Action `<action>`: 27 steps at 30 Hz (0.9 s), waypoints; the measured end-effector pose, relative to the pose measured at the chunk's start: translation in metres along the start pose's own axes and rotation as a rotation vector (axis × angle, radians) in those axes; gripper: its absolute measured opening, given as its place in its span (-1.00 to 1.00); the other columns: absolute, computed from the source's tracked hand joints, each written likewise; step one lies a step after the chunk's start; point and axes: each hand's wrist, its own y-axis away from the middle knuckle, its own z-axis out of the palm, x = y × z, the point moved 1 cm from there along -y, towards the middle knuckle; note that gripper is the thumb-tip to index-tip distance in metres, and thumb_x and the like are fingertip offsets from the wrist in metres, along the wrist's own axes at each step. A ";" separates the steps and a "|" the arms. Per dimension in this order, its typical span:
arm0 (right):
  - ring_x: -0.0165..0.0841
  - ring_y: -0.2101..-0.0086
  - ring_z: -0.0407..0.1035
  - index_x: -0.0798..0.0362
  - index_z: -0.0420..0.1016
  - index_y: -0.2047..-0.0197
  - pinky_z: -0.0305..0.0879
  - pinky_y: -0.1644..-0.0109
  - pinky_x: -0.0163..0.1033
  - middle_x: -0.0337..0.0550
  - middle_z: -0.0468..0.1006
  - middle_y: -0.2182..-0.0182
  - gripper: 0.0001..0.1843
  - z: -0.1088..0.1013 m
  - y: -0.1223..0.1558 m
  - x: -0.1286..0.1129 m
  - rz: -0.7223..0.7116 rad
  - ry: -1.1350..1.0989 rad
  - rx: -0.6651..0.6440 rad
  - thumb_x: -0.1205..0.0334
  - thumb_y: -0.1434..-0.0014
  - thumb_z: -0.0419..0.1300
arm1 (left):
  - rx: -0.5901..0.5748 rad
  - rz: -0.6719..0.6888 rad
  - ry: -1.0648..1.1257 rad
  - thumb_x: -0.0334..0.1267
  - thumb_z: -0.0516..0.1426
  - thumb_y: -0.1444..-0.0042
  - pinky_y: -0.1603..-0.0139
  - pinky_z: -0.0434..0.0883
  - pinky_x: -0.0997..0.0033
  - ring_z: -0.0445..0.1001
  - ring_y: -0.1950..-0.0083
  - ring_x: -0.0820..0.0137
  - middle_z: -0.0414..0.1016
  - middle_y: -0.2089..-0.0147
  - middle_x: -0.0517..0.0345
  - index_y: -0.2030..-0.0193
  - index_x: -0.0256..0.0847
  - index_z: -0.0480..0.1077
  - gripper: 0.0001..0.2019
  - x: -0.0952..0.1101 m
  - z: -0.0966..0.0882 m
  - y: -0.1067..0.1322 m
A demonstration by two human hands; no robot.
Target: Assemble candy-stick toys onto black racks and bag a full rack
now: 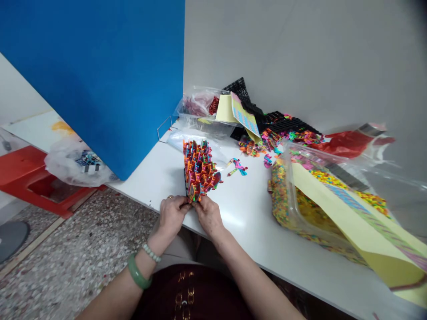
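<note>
A block of small, bright plastic pieces (200, 169), mostly orange and red with pink, blue and green, stands in rows on the white table (233, 195). A thin black edge (185, 182) shows along its left side. At the near end of the block, my left hand (171, 215) is closed, thumb and fingers pinched together. My right hand (209, 216) meets it from the other side, its fingers also closed. Both sets of fingertips touch the nearest pieces; exactly what lies between them is hidden. A few loose coloured pieces (238, 167) lie to the right of the block.
A clear bin (283, 191) of tiny yellow, orange and green parts stands at right, with a yellow card sheet (333, 209) on it. Behind are black grids (278, 120), loose pieces and another clear tub (200, 120). A blue panel (110, 75) rises at left, near a red stool (30, 173).
</note>
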 end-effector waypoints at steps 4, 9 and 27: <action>-0.29 0.21 0.45 0.04 0.50 0.19 0.37 0.08 -0.23 -0.12 0.58 0.27 -0.82 0.000 -0.007 0.001 0.073 -0.014 -0.074 0.33 -0.20 0.09 | -0.002 0.012 -0.030 -0.25 0.17 -0.14 0.18 0.22 0.29 0.45 0.18 0.25 0.60 0.26 0.17 0.27 -0.11 0.55 -0.89 -0.001 -0.001 -0.001; -0.31 0.17 0.46 0.01 0.54 0.21 0.36 0.05 -0.26 -0.16 0.59 0.24 -0.81 -0.002 -0.009 -0.008 0.126 -0.062 -0.112 0.39 -0.16 0.14 | 0.009 0.067 -0.217 -0.23 0.10 -0.18 0.23 0.21 0.25 0.46 0.16 0.15 0.57 0.29 0.06 0.27 -0.17 0.51 -0.84 0.003 0.001 -0.001; -0.02 -0.17 0.14 0.12 0.41 -0.12 0.13 -0.09 0.03 0.26 0.30 -0.17 -0.54 -0.134 -0.085 0.091 0.827 0.872 0.207 0.47 -0.26 -0.13 | 0.376 0.008 -0.226 -0.04 0.03 -0.15 0.19 0.33 0.24 0.45 0.28 0.20 0.51 0.37 0.03 0.43 -0.17 0.44 -0.69 -0.047 -0.014 -0.016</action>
